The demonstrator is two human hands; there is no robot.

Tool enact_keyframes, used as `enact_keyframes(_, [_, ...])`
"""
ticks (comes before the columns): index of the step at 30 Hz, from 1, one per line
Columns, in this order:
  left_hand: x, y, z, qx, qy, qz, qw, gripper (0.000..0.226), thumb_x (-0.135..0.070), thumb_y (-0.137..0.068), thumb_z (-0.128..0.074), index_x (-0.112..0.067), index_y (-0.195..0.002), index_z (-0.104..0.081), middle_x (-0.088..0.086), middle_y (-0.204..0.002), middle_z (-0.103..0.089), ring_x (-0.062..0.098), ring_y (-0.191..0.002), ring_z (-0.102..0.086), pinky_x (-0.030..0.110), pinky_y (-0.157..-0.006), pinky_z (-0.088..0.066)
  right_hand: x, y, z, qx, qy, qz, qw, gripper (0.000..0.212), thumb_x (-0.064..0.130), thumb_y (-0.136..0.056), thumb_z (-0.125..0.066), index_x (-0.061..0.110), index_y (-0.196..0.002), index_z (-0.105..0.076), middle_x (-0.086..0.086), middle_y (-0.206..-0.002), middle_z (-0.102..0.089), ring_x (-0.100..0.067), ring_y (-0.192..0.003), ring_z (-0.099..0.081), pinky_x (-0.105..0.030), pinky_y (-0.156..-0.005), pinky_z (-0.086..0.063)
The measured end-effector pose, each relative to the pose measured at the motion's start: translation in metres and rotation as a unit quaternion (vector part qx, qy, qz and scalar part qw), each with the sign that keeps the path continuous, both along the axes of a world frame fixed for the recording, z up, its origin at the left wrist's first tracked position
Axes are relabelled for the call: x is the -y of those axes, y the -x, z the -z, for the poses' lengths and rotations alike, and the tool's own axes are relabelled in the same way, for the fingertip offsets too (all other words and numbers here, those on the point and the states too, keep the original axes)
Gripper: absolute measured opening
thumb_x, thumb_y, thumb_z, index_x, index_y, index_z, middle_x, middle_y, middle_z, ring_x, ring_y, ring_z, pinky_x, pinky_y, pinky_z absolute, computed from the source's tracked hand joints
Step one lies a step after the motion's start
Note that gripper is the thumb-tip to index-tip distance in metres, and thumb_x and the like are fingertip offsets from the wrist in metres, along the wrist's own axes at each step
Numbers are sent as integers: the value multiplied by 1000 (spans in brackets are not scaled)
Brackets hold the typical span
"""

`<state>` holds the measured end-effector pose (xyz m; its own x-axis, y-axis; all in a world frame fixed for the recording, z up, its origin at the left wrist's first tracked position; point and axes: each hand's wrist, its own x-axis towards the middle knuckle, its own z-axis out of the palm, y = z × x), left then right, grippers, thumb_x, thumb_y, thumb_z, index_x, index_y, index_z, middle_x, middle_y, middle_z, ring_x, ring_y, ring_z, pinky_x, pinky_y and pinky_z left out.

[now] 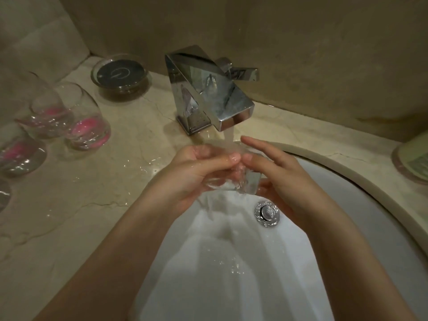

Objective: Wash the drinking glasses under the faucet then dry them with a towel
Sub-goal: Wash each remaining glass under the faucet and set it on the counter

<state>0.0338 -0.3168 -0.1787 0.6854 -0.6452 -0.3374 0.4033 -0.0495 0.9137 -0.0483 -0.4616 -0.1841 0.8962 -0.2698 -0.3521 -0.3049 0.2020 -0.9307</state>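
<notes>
Beige stone walls and a veined marble desk (97, 181) are seen around a white oval sink (347, 205), whose basin takes up most of the lower view, with a chrome drain (267, 213) near its middle. A square chrome faucet (208, 93) is mounted on the desk behind the basin, and water is being run from its spout. On the desk to the left, several clear glasses (88, 121) with pink at their bases are stood close together, and a round glass dish (120, 74) is placed behind them; water is spilled on the stone between them and the sink. Part of a pale dish (412, 158) is cut off at the right edge. No towel is shown. Over the basin, directly under the stream, a drinking glass (234, 179) is held between both hands. The left hand (196, 172) is curled around its side, with the thumb laid across the top; the right hand (273, 172) is pressed against the other side with fingers mostly straight, the index lifted clear. The washing step is judged to be in hand, with drying not yet begun. Next, the wet glass would need a firm grip, since slipping is a risk, and a towel would have to be found.
</notes>
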Motion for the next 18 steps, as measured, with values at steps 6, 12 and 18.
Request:
enact_keyframes(6, [5, 38, 16, 14, 110, -216, 970, 56, -34, -70, -75, -32, -123, -61, 2, -122, -68, 21, -109, -67, 33, -83, -56, -22, 5, 0, 8, -139, 41, 989, 26, 35, -100, -45, 47, -116, -62, 0, -86, -74, -29, -91, -72, -41, -73, -61])
enact_keyframes(12, [12, 46, 25, 58, 100, -239, 964, 42, -48, -79, -66, -61, -117, -52, 1, -130, -63, 24, -116, -64, 42, -91, -55, -45, 14, 9, 22, 44, 16, 999, 36, 49, -98, -37, 68, -128, -37, 3, -85, -74, -21, -77, -73, -28, -71, -59])
enact_keyframes(18, [14, 50, 22, 156, 77, -193, 966, 43, -49, -88, -63, -57, -123, -40, -14, -134, -56, -3, -113, -60, 11, -77, -50, -57, 13, 10, 79, -34, 49, 995, 40, 48, -95, -36, 64, -131, -31, 13, -97, -75, -19, -88, -73, -28, -62, -59])
